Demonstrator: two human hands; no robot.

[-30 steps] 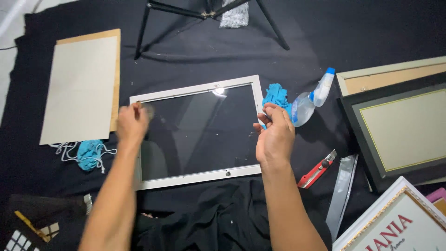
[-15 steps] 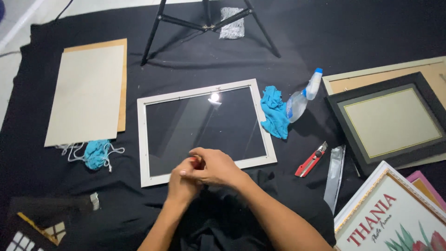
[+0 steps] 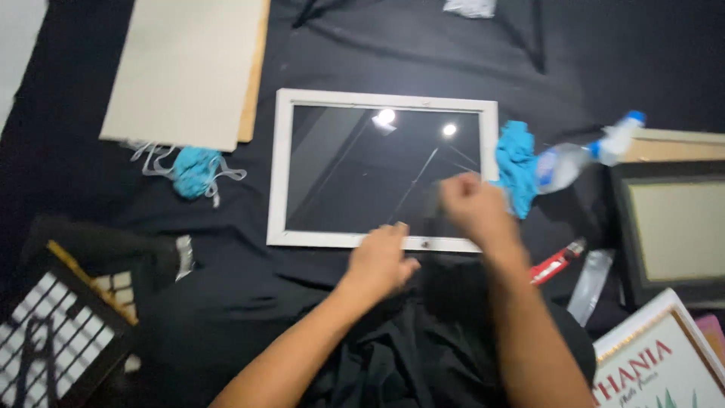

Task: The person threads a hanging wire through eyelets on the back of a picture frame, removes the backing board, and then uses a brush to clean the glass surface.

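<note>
White frame (image 3: 281, 174) lies flat; left hand (image 3: 381, 261) touches its near edge, right hand (image 3: 470, 205), fisted and blurred, hovers above

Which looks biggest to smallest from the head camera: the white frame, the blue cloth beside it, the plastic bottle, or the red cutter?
1. white frame
2. blue cloth and plastic bottle: look about alike, so no ranking between them
3. red cutter, partly hidden by the right arm

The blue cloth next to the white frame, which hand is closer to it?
Right. The right hand hovers over the frame's glass just left of the blue cloth. The left hand rests at the white frame's bottom edge, farther away.
</note>
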